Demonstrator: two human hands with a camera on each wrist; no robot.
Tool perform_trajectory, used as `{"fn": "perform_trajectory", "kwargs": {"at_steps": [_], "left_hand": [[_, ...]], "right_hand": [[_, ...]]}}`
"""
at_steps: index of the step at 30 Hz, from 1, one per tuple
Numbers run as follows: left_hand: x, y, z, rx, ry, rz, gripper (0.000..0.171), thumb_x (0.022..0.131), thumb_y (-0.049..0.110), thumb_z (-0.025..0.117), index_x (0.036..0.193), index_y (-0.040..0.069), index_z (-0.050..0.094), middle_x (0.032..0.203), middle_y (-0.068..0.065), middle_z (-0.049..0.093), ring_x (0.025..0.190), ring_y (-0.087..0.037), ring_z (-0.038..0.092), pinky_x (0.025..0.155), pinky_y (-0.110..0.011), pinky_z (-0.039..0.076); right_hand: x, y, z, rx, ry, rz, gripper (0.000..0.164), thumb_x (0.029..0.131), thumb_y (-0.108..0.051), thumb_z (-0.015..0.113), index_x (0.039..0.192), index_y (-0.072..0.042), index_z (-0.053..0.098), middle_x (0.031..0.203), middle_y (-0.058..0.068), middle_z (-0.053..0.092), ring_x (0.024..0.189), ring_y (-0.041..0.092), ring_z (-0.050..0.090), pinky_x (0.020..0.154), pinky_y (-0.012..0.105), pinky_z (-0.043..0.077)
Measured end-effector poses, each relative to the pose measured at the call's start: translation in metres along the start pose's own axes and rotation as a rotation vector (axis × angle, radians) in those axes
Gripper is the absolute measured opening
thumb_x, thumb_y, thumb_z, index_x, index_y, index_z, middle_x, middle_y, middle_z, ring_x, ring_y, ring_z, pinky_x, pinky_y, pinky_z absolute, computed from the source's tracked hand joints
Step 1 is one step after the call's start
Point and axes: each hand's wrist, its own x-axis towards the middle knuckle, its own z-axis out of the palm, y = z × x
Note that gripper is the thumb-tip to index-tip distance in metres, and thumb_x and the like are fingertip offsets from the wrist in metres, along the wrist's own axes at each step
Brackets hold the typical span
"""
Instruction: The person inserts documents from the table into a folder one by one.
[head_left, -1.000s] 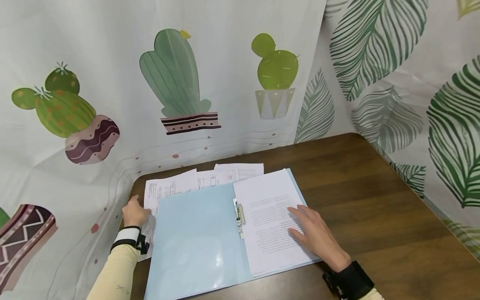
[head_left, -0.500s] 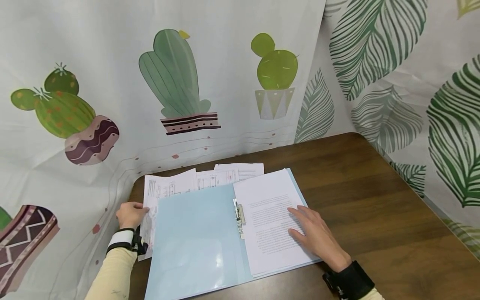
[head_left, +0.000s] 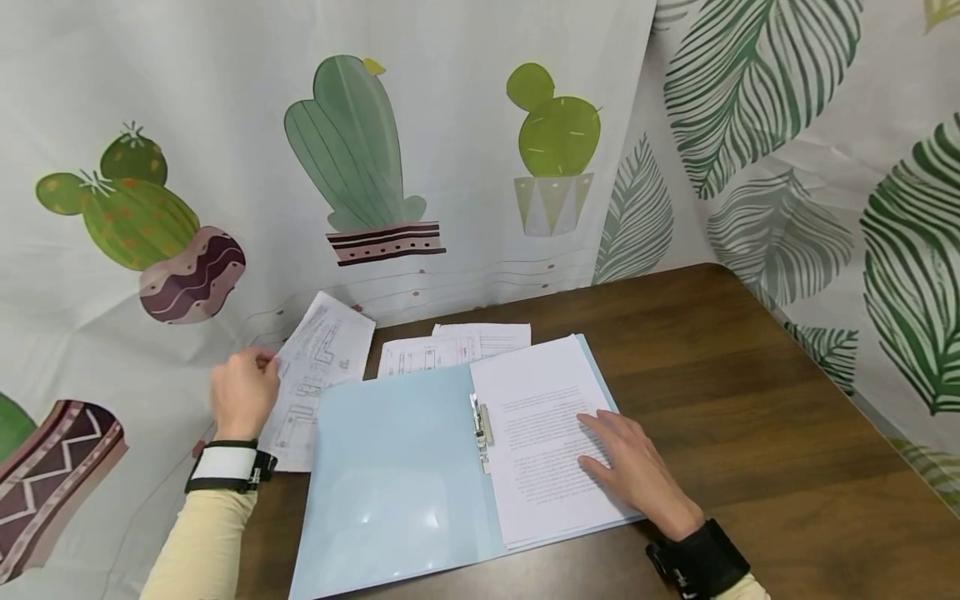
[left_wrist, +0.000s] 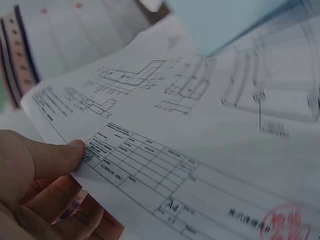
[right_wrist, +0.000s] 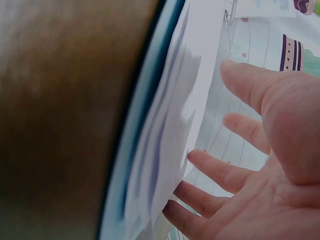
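My left hand (head_left: 243, 392) pinches the edge of a drawing sheet (head_left: 322, 350) between thumb and fingers, lifting it at the left of the folder. In the left wrist view the sheet (left_wrist: 150, 115) shows line drawings, a table and a red stamp, with the thumb (left_wrist: 62, 157) on its edge. A light blue folder (head_left: 390, 483) lies open on the table, a metal clip (head_left: 481, 425) at its spine. Printed pages (head_left: 536, 450) lie on its right side. My right hand (head_left: 637, 475) rests on those pages, fingers spread; the right wrist view shows its fingertips at the page stack (right_wrist: 170, 115).
Two more sheets (head_left: 420, 354) stick out behind the folder, partly under it. The brown wooden table (head_left: 675, 350) reaches to the right. A curtain with cactus prints (head_left: 465, 150) hangs right behind the table, and a leaf-print one (head_left: 795, 167) at the right.
My left hand has taken the left drawing sheet by its edge and raised it, tilting it up and away from the sheets beside it. The right hand has stayed on the pages.
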Motion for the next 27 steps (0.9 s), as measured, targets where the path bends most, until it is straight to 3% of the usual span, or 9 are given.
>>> {"fn": "perform_trajectory", "kwargs": {"at_steps": [3, 6, 12, 19, 23, 27], "left_hand": [[0.006, 0.022, -0.011, 0.006, 0.057, 0.098, 0.013, 0.095, 0.003, 0.067, 0.094, -0.006, 0.075, 0.081, -0.026, 0.072, 0.061, -0.044, 0.065, 0.046, -0.05, 0.043], [0.012, 0.042, -0.02, 0.009, 0.093, 0.153, 0.012, 0.096, 0.003, 0.067, 0.096, -0.004, 0.076, 0.082, -0.026, 0.073, 0.06, -0.046, 0.065, 0.044, -0.053, 0.042], [0.016, 0.078, -0.03, -0.028, 0.115, 0.208, 0.009, 0.095, 0.002, 0.068, 0.095, -0.002, 0.076, 0.083, -0.022, 0.074, 0.059, -0.043, 0.066, 0.042, -0.05, 0.041], [0.018, 0.102, -0.03, -0.139, 0.132, 0.271, 0.006, 0.092, -0.002, 0.072, 0.092, -0.006, 0.076, 0.079, -0.022, 0.074, 0.06, -0.037, 0.068, 0.051, -0.047, 0.047], [0.02, 0.114, -0.028, -0.228, 0.125, 0.244, 0.006, 0.092, 0.001, 0.074, 0.091, -0.005, 0.077, 0.077, -0.019, 0.074, 0.061, -0.033, 0.069, 0.055, -0.03, 0.045], [0.019, 0.127, -0.026, -0.314, 0.113, 0.207, 0.009, 0.092, 0.006, 0.076, 0.091, -0.003, 0.078, 0.079, -0.017, 0.076, 0.062, -0.03, 0.071, 0.055, -0.009, 0.034]], "right_hand": [[0.0, 0.001, 0.0, -0.005, -0.004, -0.003, 0.061, 0.088, -0.021, 0.083, 0.143, -0.008, 0.06, 0.145, 0.026, 0.053, 0.133, 0.047, 0.048, 0.102, 0.063, 0.043], [0.0, 0.001, -0.001, -0.005, -0.005, -0.007, 0.061, 0.088, -0.022, 0.083, 0.143, -0.008, 0.06, 0.145, 0.026, 0.053, 0.132, 0.048, 0.048, 0.101, 0.064, 0.043], [-0.001, 0.001, -0.001, 0.002, -0.008, -0.01, 0.061, 0.088, -0.022, 0.083, 0.143, -0.007, 0.06, 0.145, 0.026, 0.053, 0.133, 0.047, 0.048, 0.101, 0.063, 0.044], [0.002, 0.0, -0.003, 0.013, -0.023, -0.005, 0.06, 0.09, -0.021, 0.081, 0.144, -0.007, 0.058, 0.147, 0.025, 0.052, 0.134, 0.047, 0.048, 0.103, 0.064, 0.042], [0.006, 0.001, -0.006, 0.018, -0.009, -0.008, 0.061, 0.09, -0.02, 0.081, 0.144, -0.006, 0.058, 0.146, 0.026, 0.053, 0.133, 0.046, 0.049, 0.104, 0.064, 0.042], [0.014, 0.0, -0.012, 0.052, 0.02, -0.004, 0.062, 0.088, -0.017, 0.083, 0.143, -0.004, 0.057, 0.144, 0.027, 0.053, 0.131, 0.047, 0.05, 0.104, 0.064, 0.042]]}}
